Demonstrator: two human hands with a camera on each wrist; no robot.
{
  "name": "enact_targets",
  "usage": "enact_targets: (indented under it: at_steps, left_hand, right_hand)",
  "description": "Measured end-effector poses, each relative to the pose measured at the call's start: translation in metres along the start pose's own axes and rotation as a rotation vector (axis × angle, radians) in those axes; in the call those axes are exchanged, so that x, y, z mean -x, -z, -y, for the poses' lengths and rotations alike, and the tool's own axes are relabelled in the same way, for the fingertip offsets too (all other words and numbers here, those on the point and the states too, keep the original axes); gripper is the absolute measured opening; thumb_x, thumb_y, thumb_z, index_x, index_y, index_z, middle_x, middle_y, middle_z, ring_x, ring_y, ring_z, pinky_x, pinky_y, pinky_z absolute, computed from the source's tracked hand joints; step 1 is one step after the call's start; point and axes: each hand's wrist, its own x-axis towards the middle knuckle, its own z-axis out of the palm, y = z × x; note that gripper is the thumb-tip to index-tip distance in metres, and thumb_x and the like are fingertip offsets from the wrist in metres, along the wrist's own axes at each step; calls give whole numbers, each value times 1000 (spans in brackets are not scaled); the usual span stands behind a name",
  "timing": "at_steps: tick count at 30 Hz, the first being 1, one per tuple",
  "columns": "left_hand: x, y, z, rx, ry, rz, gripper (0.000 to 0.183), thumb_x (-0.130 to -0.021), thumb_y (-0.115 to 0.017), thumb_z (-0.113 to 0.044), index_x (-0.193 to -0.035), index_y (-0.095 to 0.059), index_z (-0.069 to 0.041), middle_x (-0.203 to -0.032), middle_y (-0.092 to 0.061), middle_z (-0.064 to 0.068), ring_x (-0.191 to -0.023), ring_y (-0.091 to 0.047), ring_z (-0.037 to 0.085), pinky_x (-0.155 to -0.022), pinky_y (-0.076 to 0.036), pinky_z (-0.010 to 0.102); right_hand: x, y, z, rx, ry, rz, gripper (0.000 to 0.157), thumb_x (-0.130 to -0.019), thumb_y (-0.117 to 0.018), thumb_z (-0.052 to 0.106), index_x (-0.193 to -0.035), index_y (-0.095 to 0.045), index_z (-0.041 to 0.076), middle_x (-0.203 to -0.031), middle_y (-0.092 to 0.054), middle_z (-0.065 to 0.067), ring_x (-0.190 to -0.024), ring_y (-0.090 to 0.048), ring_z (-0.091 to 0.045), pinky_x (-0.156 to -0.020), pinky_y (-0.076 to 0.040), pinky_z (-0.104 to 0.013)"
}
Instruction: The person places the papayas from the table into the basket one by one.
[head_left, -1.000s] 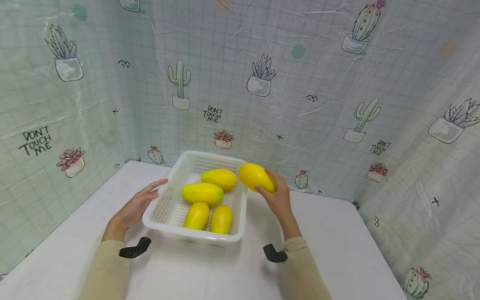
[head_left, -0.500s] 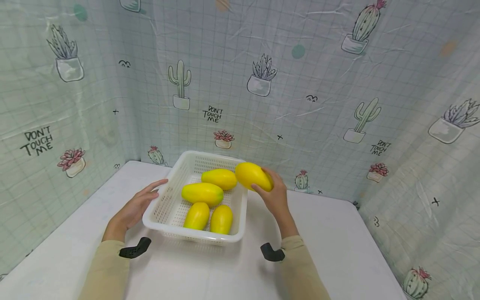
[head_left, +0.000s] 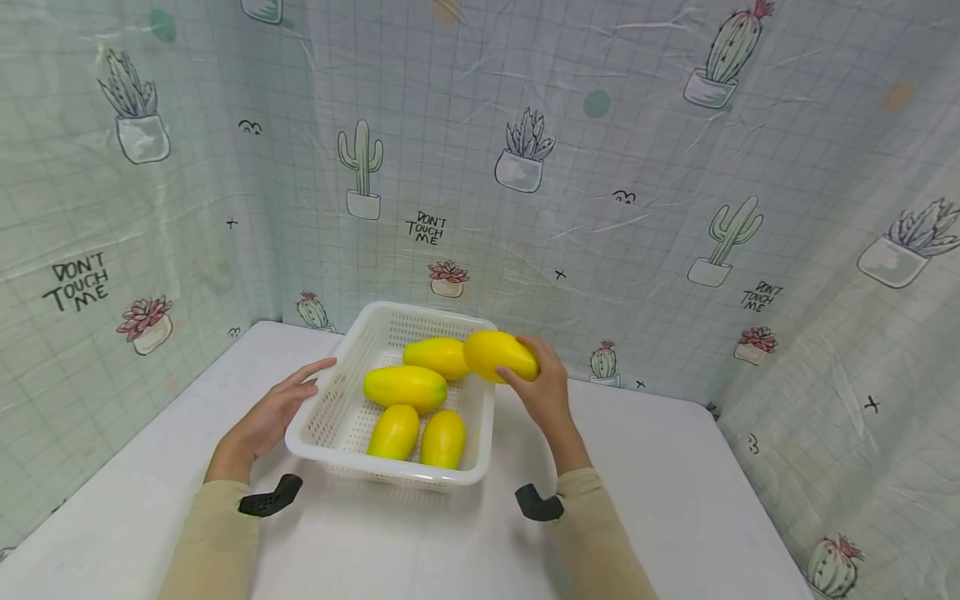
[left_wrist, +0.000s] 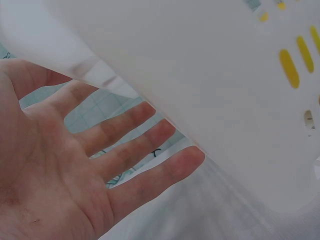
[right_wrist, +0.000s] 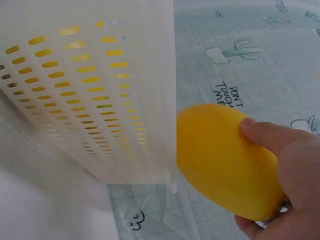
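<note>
My right hand (head_left: 546, 385) grips a plump yellow mango (head_left: 497, 355) from its right end, thumb on the near side. The mango is over the right rim of a white perforated plastic basket (head_left: 487, 442), its left part in front of another mango (head_left: 435, 357) inside. Several yellow mangoes lie in the basket; one (head_left: 405, 388) has a greenish tip. In the right wrist view the held mango (right_wrist: 225, 160) shows beside the basket wall (right_wrist: 155, 100). My left hand (head_left: 270, 417) is at the basket's left side, its fingers (left_wrist: 145, 182) extended along the rim in the left wrist view.
The basket stands on a white-covered table (head_left: 660, 500). A grey-green curtain (head_left: 465, 167) printed with cacti surrounds the back and sides. Black wrist devices show at my left sleeve (head_left: 217, 533) and my right sleeve (head_left: 600, 533).
My right hand has carried the held mango leftward, from beside the basket's right rim to over it, tilting it flatter. The left hand and basket have stayed in place.
</note>
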Motion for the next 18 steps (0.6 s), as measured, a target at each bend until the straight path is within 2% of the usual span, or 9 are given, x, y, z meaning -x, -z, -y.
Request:
enact_targets:
  at_steps: [8,13,18]
  left_hand:
    - [0,-1,-2,3,5,-2,52,-104,-35,-32,-154,-20,-33,-155,-29,0,-118,-56,9,-93,-50,32]
    - [0,-1,-2,2,5,-2,52,-104,-35,-32,-154,-20,-33,-155,-28,1,-118,-56,9,-93,-50,33]
    - [0,-1,-2,-1,4,-3,52,-104,-35,-32,-154,-21,-33,-155,-28,0,-118,-56,8,-93,-50,32]
  right_hand:
    - [0,0,5,-21,32,-23,49,-84,-75,20,-129,-57,10,-131,-57,-10,-120,-54,-29,-103,-45,-46]
    - [0,0,4,-62,38,-15,48,-86,-72,14,-130,-56,6,-131,-55,-11,-119,-54,-29,-101,-47,-45]
    - [-1,-1,5,-90,20,-10,47,-87,-70,12,-132,-55,6,-132,-54,-9,-118,-55,-27,-100,-48,-43]
